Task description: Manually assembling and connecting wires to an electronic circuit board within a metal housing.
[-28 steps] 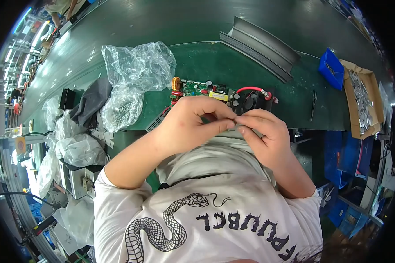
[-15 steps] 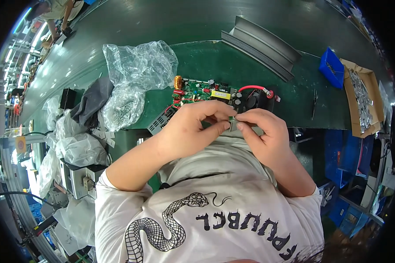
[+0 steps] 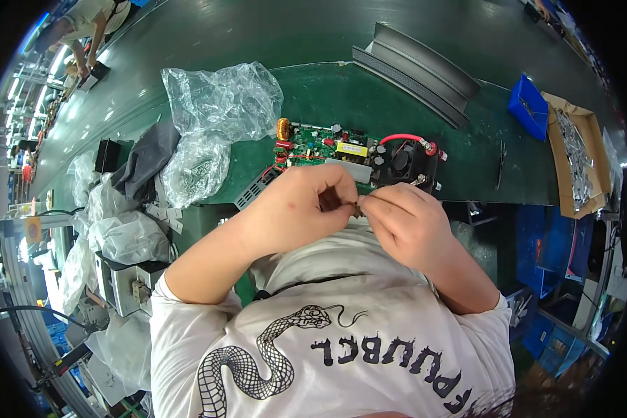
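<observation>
Close to my body, just off the bench's near edge, my left hand [image 3: 305,205] and my right hand [image 3: 407,221] meet fingertip to fingertip. Both are pinched around a small part, mostly hidden by the fingers; its kind cannot be made out. Right beyond them on the bench lies a green circuit board [image 3: 306,143] with a copper coil [image 3: 283,129], a yellow-labelled transformer [image 3: 351,150] and several capacitors. A black fan [image 3: 401,161] sits at its right end, under a thick red cable [image 3: 400,138]. A slotted metal end panel [image 3: 256,189] shows partly behind my left wrist.
Crumpled clear plastic bags [image 3: 219,104] lie left of the board, beside a dark grey cloth [image 3: 150,160]. A ribbed metal profile [image 3: 418,73] lies at the back. To the right are tweezers [image 3: 501,165], a blue bin [image 3: 528,108] and a cardboard box [image 3: 592,160] of metal parts.
My joined fingertips have shifted slightly left and nearer my body, and my right hand has turned. More of the fan and a grey plate on the board now show.
</observation>
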`<state>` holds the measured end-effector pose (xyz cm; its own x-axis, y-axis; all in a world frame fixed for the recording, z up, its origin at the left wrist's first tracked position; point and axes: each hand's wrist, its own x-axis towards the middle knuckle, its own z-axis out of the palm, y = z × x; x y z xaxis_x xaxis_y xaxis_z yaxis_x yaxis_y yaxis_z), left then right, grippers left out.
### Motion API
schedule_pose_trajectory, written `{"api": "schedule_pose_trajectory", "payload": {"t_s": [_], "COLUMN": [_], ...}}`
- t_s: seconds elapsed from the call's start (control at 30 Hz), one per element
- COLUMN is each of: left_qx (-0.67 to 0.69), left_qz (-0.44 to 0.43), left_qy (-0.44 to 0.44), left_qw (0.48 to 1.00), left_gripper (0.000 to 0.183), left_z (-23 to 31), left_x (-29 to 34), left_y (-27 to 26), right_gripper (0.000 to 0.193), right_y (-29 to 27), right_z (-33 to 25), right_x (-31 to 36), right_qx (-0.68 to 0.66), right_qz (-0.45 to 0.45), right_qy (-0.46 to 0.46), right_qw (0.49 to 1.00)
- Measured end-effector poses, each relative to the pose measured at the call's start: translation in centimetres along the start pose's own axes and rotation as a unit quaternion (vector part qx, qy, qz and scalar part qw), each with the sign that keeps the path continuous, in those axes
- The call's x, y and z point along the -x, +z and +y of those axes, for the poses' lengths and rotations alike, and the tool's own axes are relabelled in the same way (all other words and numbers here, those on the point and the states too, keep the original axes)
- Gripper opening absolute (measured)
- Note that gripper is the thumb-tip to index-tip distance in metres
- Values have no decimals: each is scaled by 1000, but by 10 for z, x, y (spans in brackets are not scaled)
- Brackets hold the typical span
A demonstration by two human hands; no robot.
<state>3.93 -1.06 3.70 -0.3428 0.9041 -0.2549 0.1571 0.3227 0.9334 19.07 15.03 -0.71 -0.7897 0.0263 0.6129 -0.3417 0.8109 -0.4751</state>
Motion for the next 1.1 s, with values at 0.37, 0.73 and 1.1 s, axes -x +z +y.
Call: {"api": "schedule_pose_trajectory", "payload": {"t_s": [0.37,0.73,1.1], "left_qx": [-401,-477,-520], "left_qz": [221,141,101], "left_qy": [154,206,179], "left_qw": [876,842,829], "left_gripper": [13,14,17], "left_z": [-46,-76,-72], "left_x": [-64,-95,-87], "left_y": [-57,-69,-70], "right_gripper": [35,34,33], "right_y": [-8,-14,-12], "right_z": [7,11,14], "right_x": [-1,8,7], "right_qx": [13,-22,-46], "right_qz": [62,51,42], "right_qy": [-18,-8,-10], "right_qw": [998,998,998]}}
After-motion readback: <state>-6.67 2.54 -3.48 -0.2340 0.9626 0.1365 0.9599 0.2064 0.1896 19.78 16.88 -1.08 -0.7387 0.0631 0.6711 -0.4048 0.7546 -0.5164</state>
